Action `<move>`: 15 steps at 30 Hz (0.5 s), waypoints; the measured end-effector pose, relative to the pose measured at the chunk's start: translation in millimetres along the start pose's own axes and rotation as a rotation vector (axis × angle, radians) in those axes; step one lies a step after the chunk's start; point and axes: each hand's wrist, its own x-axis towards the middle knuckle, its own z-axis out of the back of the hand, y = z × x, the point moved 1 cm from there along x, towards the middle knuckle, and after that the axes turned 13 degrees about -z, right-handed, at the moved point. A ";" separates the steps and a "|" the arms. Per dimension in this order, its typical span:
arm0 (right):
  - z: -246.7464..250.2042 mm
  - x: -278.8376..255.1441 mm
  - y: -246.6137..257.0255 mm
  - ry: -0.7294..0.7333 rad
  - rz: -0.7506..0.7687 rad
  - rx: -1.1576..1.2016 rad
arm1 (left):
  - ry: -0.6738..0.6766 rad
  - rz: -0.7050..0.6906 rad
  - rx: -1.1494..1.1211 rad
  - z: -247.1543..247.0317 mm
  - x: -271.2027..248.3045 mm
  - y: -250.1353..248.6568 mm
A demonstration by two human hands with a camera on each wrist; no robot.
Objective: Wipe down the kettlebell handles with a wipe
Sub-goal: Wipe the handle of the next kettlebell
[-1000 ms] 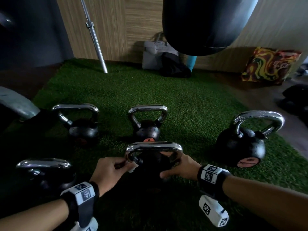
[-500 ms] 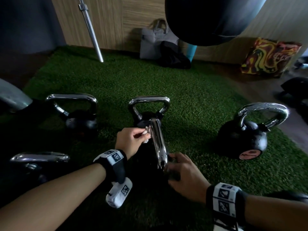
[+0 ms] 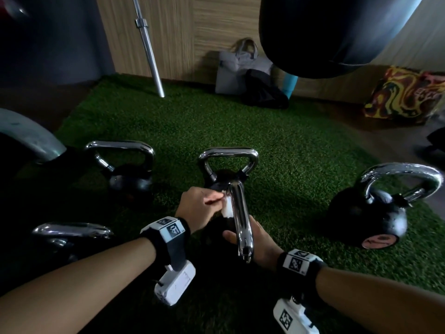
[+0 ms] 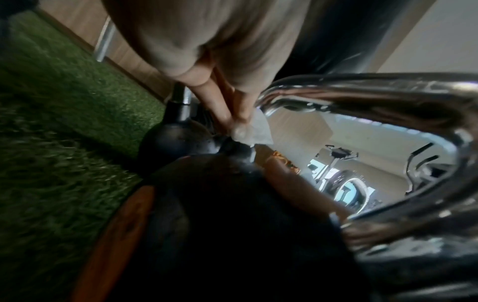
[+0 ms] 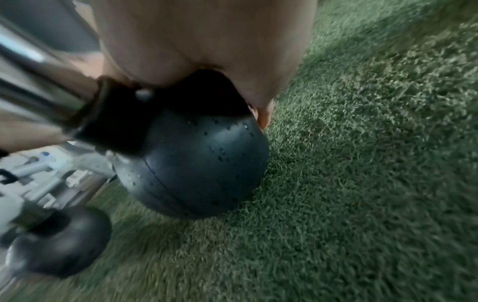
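The left hand (image 3: 196,208) pinched a small white wipe (image 3: 227,208) between thumb and fingertips and held it against the left side of the chrome handle (image 3: 239,213) of the near kettlebell (image 5: 196,163), which stood on the green turf (image 3: 289,145) directly in front of the person, its handle turned end-on to the head camera. In the left wrist view the wipe (image 4: 254,130) sat at the inner bend of that handle (image 4: 362,87), just above the black body. The right hand (image 3: 262,242) was cupped over the shoulder of the black ball, fingers curled down its far side and thumb near the handle's base — drops of water beaded on the rubber there. Four more kettlebells stood around it: one straight behind (image 3: 227,165), one at back left (image 3: 130,169), one at near left (image 3: 69,235) in shadow, and a larger one at right (image 3: 375,213), well apart. A steel bar (image 3: 149,49) leaned on the wooden wall, and a dark punching bag (image 3: 325,32) hung overhead.
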 end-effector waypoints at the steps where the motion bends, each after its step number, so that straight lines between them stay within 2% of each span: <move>1: -1.4 1.7 -2.7 0.009 0.007 -0.006 | -0.044 0.022 -0.051 -0.8 1.8 -3.0; 4: -1.6 2.3 -3.8 -0.013 0.004 -0.004 | -0.118 0.059 -0.160 -4.7 -0.6 -6.7; 8: -0.6 5.2 -4.3 -0.015 0.017 -0.015 | -0.041 0.118 -0.159 -1.2 1.7 -7.8; 10: -1.6 7.0 -5.7 -0.017 0.019 -0.014 | -0.062 0.146 -0.307 2.5 4.4 -18.9; 12: -2.7 7.3 -8.4 -0.020 0.020 0.014 | -0.140 0.142 -0.459 4.9 3.4 -28.9; 15: -4.8 10.9 -13.6 -0.003 0.025 0.044 | -0.155 0.121 -0.553 6.3 -8.9 -41.1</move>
